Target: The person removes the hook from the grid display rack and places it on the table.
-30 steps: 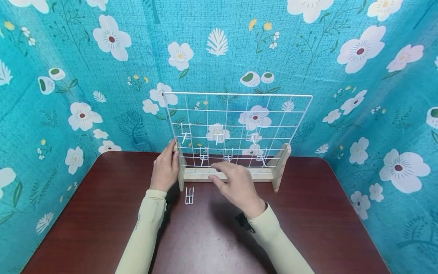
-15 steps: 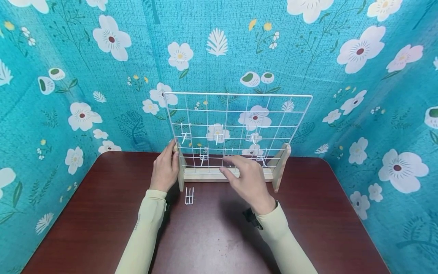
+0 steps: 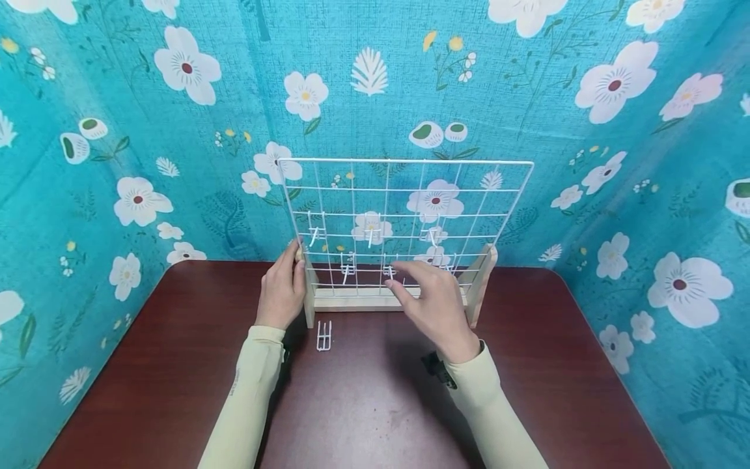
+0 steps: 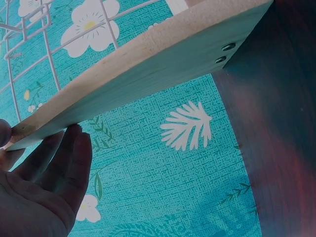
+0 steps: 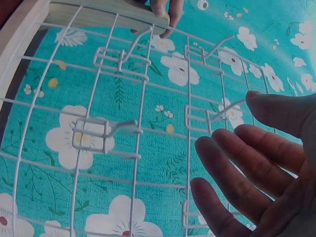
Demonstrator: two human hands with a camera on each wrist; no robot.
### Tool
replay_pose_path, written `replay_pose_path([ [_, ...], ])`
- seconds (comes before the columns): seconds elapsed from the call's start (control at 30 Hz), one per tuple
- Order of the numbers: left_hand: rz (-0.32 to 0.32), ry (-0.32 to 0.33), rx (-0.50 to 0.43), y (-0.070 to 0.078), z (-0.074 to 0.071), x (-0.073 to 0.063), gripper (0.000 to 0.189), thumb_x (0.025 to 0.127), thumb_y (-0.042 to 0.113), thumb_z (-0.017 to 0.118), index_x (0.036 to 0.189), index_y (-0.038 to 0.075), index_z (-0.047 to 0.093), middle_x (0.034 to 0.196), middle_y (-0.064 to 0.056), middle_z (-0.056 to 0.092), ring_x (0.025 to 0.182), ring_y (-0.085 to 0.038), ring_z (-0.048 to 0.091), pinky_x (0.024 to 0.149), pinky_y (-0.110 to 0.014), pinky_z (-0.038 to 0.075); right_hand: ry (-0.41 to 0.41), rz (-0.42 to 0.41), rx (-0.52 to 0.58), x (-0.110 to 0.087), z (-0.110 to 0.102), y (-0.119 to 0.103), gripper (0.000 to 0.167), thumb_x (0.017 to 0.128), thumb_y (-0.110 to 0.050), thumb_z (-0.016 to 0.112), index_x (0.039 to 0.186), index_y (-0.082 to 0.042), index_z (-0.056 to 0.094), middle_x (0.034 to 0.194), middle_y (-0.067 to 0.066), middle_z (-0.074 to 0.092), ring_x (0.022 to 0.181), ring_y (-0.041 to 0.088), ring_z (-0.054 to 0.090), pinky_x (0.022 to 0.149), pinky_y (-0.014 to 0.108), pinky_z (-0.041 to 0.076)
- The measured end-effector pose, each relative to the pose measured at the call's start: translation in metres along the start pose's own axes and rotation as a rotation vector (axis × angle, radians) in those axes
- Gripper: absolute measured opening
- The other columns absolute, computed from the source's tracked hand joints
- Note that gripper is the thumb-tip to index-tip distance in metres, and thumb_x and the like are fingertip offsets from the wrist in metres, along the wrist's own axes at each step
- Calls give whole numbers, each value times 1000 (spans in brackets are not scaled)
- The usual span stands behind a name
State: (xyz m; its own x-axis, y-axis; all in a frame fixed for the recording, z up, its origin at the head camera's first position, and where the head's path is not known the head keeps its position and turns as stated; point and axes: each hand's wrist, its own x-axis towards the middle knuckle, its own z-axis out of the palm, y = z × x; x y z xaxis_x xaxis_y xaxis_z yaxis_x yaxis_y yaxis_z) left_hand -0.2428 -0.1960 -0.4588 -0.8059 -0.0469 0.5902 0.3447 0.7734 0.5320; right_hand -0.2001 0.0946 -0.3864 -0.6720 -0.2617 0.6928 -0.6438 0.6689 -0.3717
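A white wire grid panel (image 3: 404, 161) stands upright in a wooden stand. My left hand (image 3: 281, 290) grips the top of the stand's left wooden upright (image 4: 113, 81), thumb on one face and fingers on the other in the left wrist view. Several white wire hooks hang on the grid in two rows, among them a lower middle hook (image 3: 389, 271). Beside that hook is my right hand (image 3: 436, 303), fingers spread and nothing held. In the right wrist view the thumb (image 5: 271, 111) lies close to a hook's tip; contact is unclear. The hand partly covers the lower right hook.
One loose white wire hook (image 3: 324, 336) lies on the dark red table (image 3: 176, 365), in front of the left upright. The right wooden upright (image 3: 483, 280) stands behind the right hand. A teal floral cloth (image 3: 375, 124) hangs close behind the grid and at both sides.
My right hand has moved to the right along the lower row, uncovering the middle hook and covering part of the right one. The left hand stays on the upright.
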Motion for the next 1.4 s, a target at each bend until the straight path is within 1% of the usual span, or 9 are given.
replay_pose_path([
  [0.17, 15, 9, -2, 0, 0, 2, 47, 111, 21, 48, 157, 9, 47, 150, -20, 59, 130, -42, 64, 106, -61, 52, 5, 35, 0, 2, -6, 3, 30, 87, -16, 85, 114, -6, 79, 107, 13, 81, 96, 29, 79, 84, 46, 62],
  [0.33, -1, 7, -2, 1, -1, 2, 47, 111, 21, 49, 157, 9, 47, 152, -20, 58, 131, -43, 63, 106, -62, 51, 15, 35, 11, 3, -9, 6, 30, 87, -15, 85, 114, -4, 79, 107, 14, 81, 96, 29, 79, 85, 46, 63],
  [0.63, -10, 10, -1, -2, -1, 0, 48, 111, 22, 48, 158, 11, 46, 152, -20, 58, 131, -42, 63, 106, -61, 52, 45, 26, 21, 5, -11, 13, 28, 86, -13, 86, 111, -2, 80, 100, 15, 81, 85, 28, 77, 79, 45, 61],
  [0.87, -3, 18, -13, 0, -3, 2, 48, 111, 22, 49, 158, 9, 46, 151, -21, 58, 132, -42, 62, 107, -61, 51, 56, 58, 16, 7, -20, 17, 26, 88, -13, 84, 111, -2, 79, 103, 17, 81, 93, 31, 79, 87, 48, 62],
  [1.07, -20, -2, -9, 0, -2, 0, 48, 111, 21, 48, 158, 9, 45, 153, -21, 56, 133, -42, 61, 108, -60, 51, 82, 82, 18, 5, -26, 23, 22, 88, -12, 84, 108, -1, 80, 100, 17, 81, 88, 30, 79, 88, 50, 60],
  [1.13, -23, -4, -7, 0, -2, -1, 48, 111, 21, 48, 158, 10, 45, 154, -20, 56, 134, -42, 61, 109, -60, 51, 90, 87, 9, 4, -27, 26, 21, 88, -12, 83, 106, -1, 80, 99, 16, 81, 74, 26, 74, 85, 47, 58],
  [1.23, -25, -2, -10, -1, -1, -2, 48, 111, 21, 49, 158, 10, 45, 154, -20, 56, 134, -41, 61, 109, -59, 51, 95, 95, -12, 4, -28, 29, 20, 89, -12, 83, 106, -2, 81, 97, 15, 82, 53, 15, 53, 70, 38, 49],
  [1.3, -24, 0, -16, 0, 0, -2, 48, 111, 21, 49, 158, 10, 45, 153, -20, 56, 134, -41, 61, 109, -60, 50, 92, 100, -27, 4, -30, 31, 20, 89, -13, 83, 105, -2, 81, 97, 15, 82, 48, 10, 37, 61, 32, 40],
  [1.4, -22, 0, -21, 0, 0, -3, 48, 111, 21, 49, 158, 9, 46, 153, -21, 57, 135, -42, 61, 109, -61, 50, 93, 113, -44, 3, -32, 33, 19, 89, -13, 82, 105, -3, 82, 97, 14, 82, 47, 7, 36, 55, 28, 37],
])
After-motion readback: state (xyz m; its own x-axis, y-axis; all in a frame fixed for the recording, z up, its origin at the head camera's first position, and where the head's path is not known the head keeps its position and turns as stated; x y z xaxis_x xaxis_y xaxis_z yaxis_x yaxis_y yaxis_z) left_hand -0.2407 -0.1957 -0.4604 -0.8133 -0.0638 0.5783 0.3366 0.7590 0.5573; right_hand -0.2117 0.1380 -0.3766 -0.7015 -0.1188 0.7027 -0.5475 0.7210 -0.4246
